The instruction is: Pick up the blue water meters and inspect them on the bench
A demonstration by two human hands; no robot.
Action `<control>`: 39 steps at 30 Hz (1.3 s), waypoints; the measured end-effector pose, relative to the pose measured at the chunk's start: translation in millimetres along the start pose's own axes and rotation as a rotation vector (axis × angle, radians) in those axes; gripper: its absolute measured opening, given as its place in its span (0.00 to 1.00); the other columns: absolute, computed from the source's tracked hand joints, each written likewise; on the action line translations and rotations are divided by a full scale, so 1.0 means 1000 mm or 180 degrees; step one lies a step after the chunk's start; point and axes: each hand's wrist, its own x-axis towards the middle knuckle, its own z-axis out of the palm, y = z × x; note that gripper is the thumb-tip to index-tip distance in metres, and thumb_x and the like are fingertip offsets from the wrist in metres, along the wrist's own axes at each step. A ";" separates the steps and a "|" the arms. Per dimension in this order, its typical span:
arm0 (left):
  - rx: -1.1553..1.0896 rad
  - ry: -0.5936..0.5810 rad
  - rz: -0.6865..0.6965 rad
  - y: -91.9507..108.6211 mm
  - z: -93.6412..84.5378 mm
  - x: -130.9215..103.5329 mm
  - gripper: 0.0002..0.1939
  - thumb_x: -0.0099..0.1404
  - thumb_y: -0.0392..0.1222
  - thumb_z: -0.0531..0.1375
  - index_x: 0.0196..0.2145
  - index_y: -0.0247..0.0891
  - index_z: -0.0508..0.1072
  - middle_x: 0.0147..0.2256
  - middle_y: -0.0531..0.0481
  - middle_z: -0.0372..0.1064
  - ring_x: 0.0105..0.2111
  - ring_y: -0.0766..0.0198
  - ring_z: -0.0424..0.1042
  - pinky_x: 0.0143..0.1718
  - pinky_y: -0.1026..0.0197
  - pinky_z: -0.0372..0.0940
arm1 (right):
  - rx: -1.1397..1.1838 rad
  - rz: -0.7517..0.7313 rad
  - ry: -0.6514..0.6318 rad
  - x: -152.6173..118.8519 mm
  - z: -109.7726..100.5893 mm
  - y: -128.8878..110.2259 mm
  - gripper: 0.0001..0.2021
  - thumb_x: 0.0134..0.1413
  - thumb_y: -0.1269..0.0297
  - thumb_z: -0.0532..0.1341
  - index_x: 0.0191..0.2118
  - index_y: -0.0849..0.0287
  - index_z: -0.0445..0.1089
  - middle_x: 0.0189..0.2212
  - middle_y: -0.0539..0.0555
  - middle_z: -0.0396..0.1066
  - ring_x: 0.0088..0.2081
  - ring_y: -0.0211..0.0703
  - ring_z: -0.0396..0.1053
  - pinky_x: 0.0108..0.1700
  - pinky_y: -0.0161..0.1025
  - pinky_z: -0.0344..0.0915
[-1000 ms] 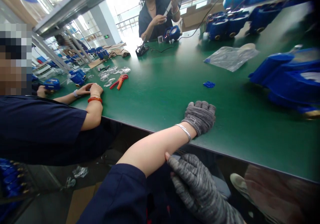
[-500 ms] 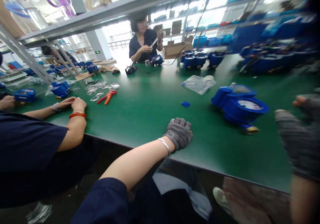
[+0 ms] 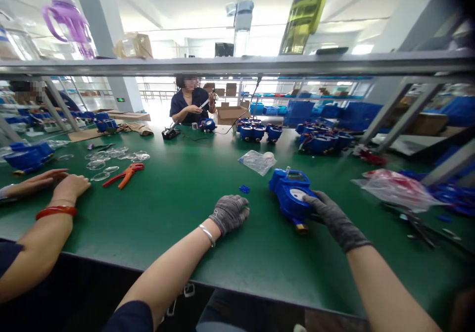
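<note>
My left hand [image 3: 230,214], in a grey fingerless glove with a silver bangle at the wrist, rests on the green table with its fingers loosely curled and slightly apart, nothing visible in it. Just beyond it lies a small heap of blue parts [image 3: 244,189]. My right hand [image 3: 326,212], gloved the same way, grips the right side of a blue meter [image 3: 291,197], thumb on top near its white dial and other fingers partly hidden behind. The meter's brass end points toward me.
Orange-red pliers [image 3: 126,174] and clear discs [image 3: 97,165] lie at left, beside a co-worker's hands. A plastic bag [image 3: 258,162] sits beyond the blue parts. More meters [image 3: 322,140] stand farther back. Tools [image 3: 417,225] and another bag [image 3: 399,188] lie at right. A shelf [image 3: 208,66] spans overhead.
My right hand has come in from the far right and taken hold of the meter. The camera view has turned right and levelled. My left hand's fingers have spread slightly.
</note>
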 end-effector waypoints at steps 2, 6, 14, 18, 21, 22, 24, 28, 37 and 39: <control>-0.0613 0.0472 -0.0365 -0.006 0.003 0.005 0.20 0.66 0.50 0.49 0.46 0.33 0.69 0.43 0.43 0.66 0.42 0.58 0.65 0.48 0.54 0.58 | 0.0218 0.0239 -0.0192 -0.013 0.007 -0.001 0.32 0.42 0.49 0.65 0.53 0.58 0.62 0.47 0.61 0.65 0.41 0.48 0.68 0.34 0.39 0.67; -0.2034 0.0779 -0.0748 -0.010 -0.002 0.010 0.23 0.65 0.55 0.52 0.48 0.33 0.66 0.47 0.43 0.65 0.45 0.62 0.66 0.49 0.59 0.60 | 0.0230 0.0248 -0.0915 -0.066 0.035 -0.007 0.37 0.37 0.43 0.65 0.51 0.62 0.59 0.45 0.60 0.65 0.41 0.48 0.68 0.36 0.40 0.68; -0.4321 -0.0314 -0.0859 -0.013 -0.063 -0.010 0.21 0.65 0.49 0.54 0.48 0.30 0.66 0.50 0.38 0.64 0.50 0.54 0.65 0.54 0.53 0.58 | -0.0093 -0.0766 -0.1669 -0.097 0.093 -0.013 0.23 0.60 0.46 0.50 0.39 0.65 0.65 0.36 0.58 0.69 0.36 0.41 0.68 0.38 0.37 0.66; -0.4578 -0.0792 -0.1039 -0.025 -0.070 -0.022 0.24 0.62 0.43 0.59 0.54 0.35 0.62 0.53 0.39 0.61 0.52 0.51 0.64 0.56 0.49 0.57 | -0.0977 -0.1212 -0.0546 -0.010 0.115 0.011 0.14 0.60 0.59 0.51 0.44 0.65 0.64 0.39 0.55 0.68 0.39 0.37 0.66 0.42 0.32 0.63; -0.4639 -0.0764 -0.1276 -0.026 -0.069 -0.023 0.26 0.58 0.42 0.62 0.53 0.36 0.63 0.51 0.39 0.62 0.50 0.51 0.65 0.54 0.49 0.59 | -0.1463 -0.1217 -0.0428 0.034 0.134 0.021 0.13 0.52 0.69 0.57 0.44 0.65 0.68 0.40 0.56 0.69 0.40 0.39 0.66 0.44 0.33 0.61; -0.4641 -0.0657 -0.1341 -0.024 -0.068 -0.022 0.26 0.56 0.42 0.64 0.51 0.35 0.64 0.50 0.38 0.64 0.48 0.51 0.67 0.52 0.49 0.60 | -0.1574 -0.1224 -0.0394 0.041 0.140 0.022 0.13 0.51 0.70 0.57 0.44 0.64 0.69 0.40 0.56 0.69 0.40 0.40 0.66 0.44 0.34 0.61; -0.4633 -0.0407 -0.1386 -0.018 -0.065 -0.019 0.24 0.54 0.42 0.66 0.47 0.35 0.66 0.45 0.39 0.66 0.44 0.51 0.69 0.48 0.48 0.63 | -0.1791 -0.1253 -0.0295 0.046 0.150 0.021 0.12 0.52 0.69 0.56 0.42 0.62 0.71 0.40 0.55 0.69 0.40 0.40 0.65 0.46 0.35 0.59; -0.4992 0.0068 -0.1323 -0.008 -0.050 -0.011 0.21 0.55 0.43 0.64 0.44 0.35 0.63 0.39 0.44 0.67 0.39 0.52 0.71 0.43 0.47 0.65 | -0.2089 -0.1258 -0.0219 0.048 0.156 0.018 0.10 0.53 0.65 0.56 0.39 0.58 0.73 0.38 0.54 0.68 0.40 0.41 0.64 0.45 0.36 0.58; -0.5011 0.1111 -0.1530 -0.008 -0.034 -0.006 0.22 0.57 0.43 0.63 0.45 0.32 0.61 0.41 0.42 0.67 0.37 0.55 0.70 0.41 0.48 0.65 | -0.2392 -0.1151 -0.0385 0.048 0.151 0.004 0.12 0.58 0.64 0.52 0.39 0.64 0.69 0.38 0.56 0.67 0.39 0.40 0.63 0.40 0.35 0.57; -0.4935 0.1264 -0.1629 -0.007 -0.033 -0.006 0.22 0.57 0.44 0.63 0.44 0.32 0.61 0.39 0.43 0.67 0.36 0.56 0.71 0.41 0.49 0.66 | -0.2392 -0.1032 -0.0623 0.046 0.141 0.000 0.12 0.59 0.64 0.52 0.41 0.65 0.69 0.36 0.55 0.68 0.36 0.38 0.64 0.37 0.32 0.57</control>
